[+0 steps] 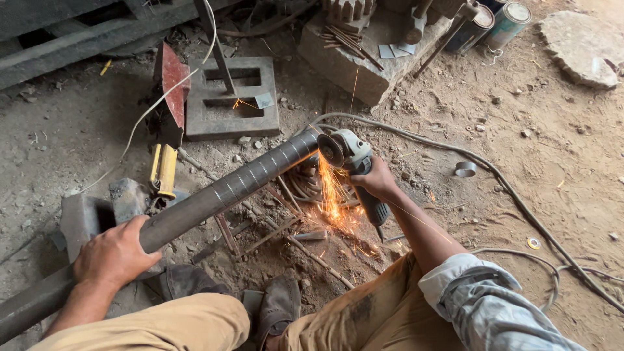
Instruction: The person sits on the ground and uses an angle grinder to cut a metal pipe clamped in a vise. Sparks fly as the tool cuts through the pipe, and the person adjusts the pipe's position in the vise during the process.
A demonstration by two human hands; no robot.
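Note:
A long dark steel pipe (pixel 234 185) runs from the lower left up to the middle of the view. My left hand (pixel 114 253) presses down on its lower part and holds it steady. My right hand (pixel 377 182) grips a grey angle grinder (pixel 354 162) by its body. The grinder's disc (pixel 330 149) touches the pipe's far end, and orange sparks (pixel 331 195) spray down onto the dirt floor. My knees in tan trousers and a dark shoe (pixel 279 305) show at the bottom.
A hollow concrete block (pixel 195 123) and a red metal plate (pixel 174 78) lie behind the pipe. Thin rods (pixel 286 234) and coiled cables (pixel 494 175) lie on the ground. A stone slab (pixel 338 65) with tools, cans (pixel 507 23) and a yellow handled tool (pixel 166 170) sit around.

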